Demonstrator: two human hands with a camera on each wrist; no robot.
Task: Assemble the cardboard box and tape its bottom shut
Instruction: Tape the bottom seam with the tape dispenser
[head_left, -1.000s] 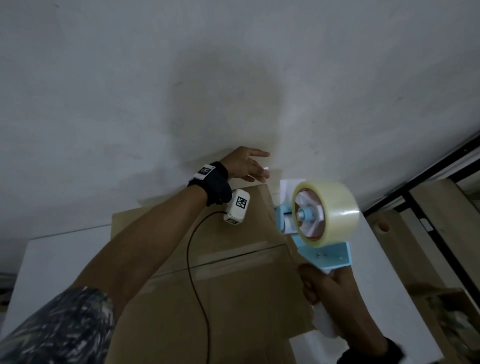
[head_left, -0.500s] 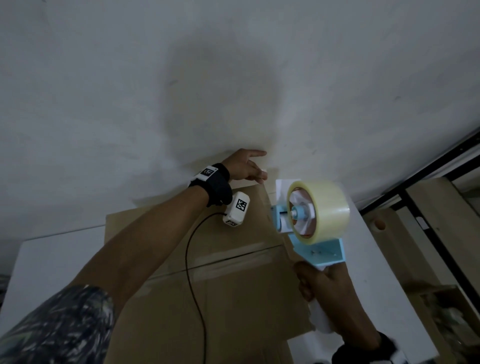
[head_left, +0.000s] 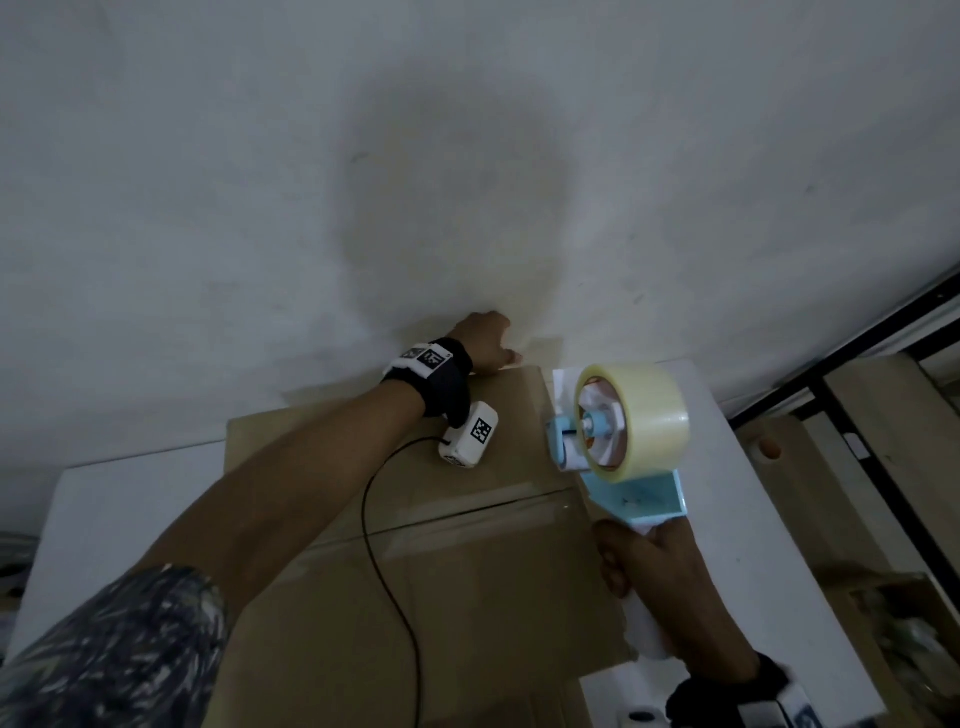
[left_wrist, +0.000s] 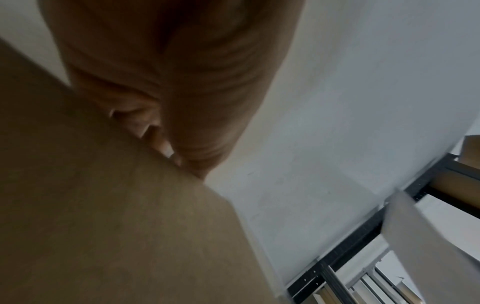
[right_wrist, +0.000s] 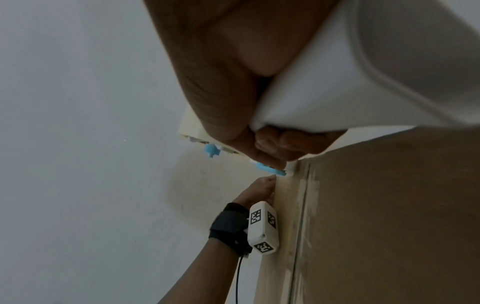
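Note:
A brown cardboard box (head_left: 467, 597) lies on a white table (head_left: 119, 499) against the wall, its flaps closed along a seam (head_left: 467, 512) that looks glossy with clear tape. My left hand (head_left: 483, 343) reaches to the box's far edge, and its fingers (left_wrist: 155, 139) go over that edge and press against the cardboard (left_wrist: 116, 226). My right hand (head_left: 654, 587) grips the white handle (right_wrist: 350, 82) of a blue tape dispenser (head_left: 631, 421) carrying a clear roll. The dispenser is held up at the box's right edge, near the seam's end.
The white wall (head_left: 467, 156) rises directly behind the box. A black-framed shelf with wooden boards (head_left: 883, 415) stands to the right of the table. A black cable (head_left: 384, 571) from the left wrist camera trails across the box top.
My left hand has dropped from hovering with fingers spread to the box's far edge, its fingers now over it. The dispenser has hardly moved.

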